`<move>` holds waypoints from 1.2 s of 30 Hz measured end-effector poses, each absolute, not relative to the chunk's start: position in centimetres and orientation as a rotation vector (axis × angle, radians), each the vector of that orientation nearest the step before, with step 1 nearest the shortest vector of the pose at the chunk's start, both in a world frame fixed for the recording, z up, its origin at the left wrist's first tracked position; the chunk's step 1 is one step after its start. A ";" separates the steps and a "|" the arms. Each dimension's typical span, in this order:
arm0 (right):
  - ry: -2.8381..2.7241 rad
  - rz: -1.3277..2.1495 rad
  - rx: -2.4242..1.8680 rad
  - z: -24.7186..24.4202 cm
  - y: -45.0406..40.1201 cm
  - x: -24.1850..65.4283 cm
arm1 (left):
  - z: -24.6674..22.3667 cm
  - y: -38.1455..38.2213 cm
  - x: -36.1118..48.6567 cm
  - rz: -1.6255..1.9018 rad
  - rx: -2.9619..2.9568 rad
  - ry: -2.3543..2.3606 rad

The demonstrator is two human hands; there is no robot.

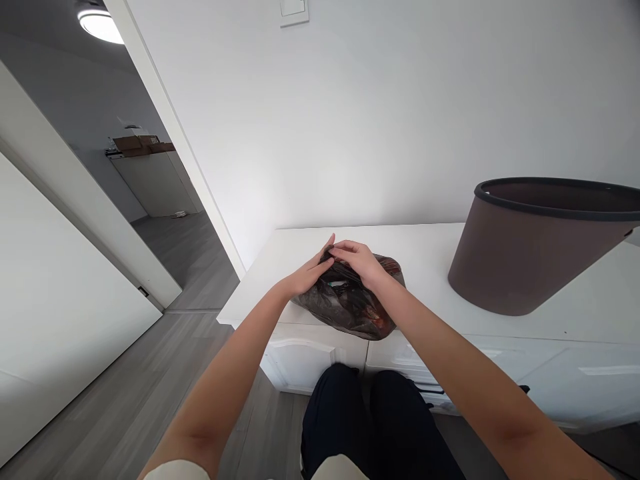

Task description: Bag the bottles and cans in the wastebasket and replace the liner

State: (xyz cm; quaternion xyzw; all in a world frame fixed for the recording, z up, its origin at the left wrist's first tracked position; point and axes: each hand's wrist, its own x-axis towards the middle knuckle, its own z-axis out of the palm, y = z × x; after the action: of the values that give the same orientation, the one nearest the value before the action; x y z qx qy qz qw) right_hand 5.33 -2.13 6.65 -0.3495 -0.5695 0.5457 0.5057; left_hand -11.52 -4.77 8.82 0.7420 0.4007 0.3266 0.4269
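Note:
A dark, thin plastic bag [345, 310] with things inside lies at the front edge of the white cabinet top [425, 250]. Something reddish shows through its right side, and a small whitish piece shows near its opening. At the bag's upper left, my left hand [309, 272] has its thumb and fingers closed on the gathered rim. My right hand [359, 259] lies across the top of the bag, its fingertips pinching the same dark plastic close to my left fingertips.
A brown bin [525, 257] with a black rim stands on the cabinet to the right. Behind is a white wall with a switch [294, 10]. An open doorway is at the left, with cardboard boxes [135, 143] in the room beyond. My legs touch the cabinet front.

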 end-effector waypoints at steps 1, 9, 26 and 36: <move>-1.293 1.348 -0.847 6.6 -1.9 5.3 | 8.8 -4.7 -11.6 0.828 1.846 1.004; -0.971 1.476 -0.793 6.0 -1.0 5.8 | 8.1 -3.9 -12.1 0.838 1.601 1.117; -1.759 0.818 -0.867 5.3 -2.7 4.1 | 9.2 -4.0 -11.6 0.935 1.782 1.207; -2.116 0.273 -1.004 5.7 -0.6 3.7 | 9.3 -4.7 -12.0 0.851 1.874 1.125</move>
State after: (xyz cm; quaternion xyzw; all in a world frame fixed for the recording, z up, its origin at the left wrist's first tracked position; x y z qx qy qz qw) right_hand 3.70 -0.62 5.68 -0.3937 -0.8294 0.1070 0.3816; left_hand -11.96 -4.69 9.32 0.7365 0.4423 0.3343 0.3876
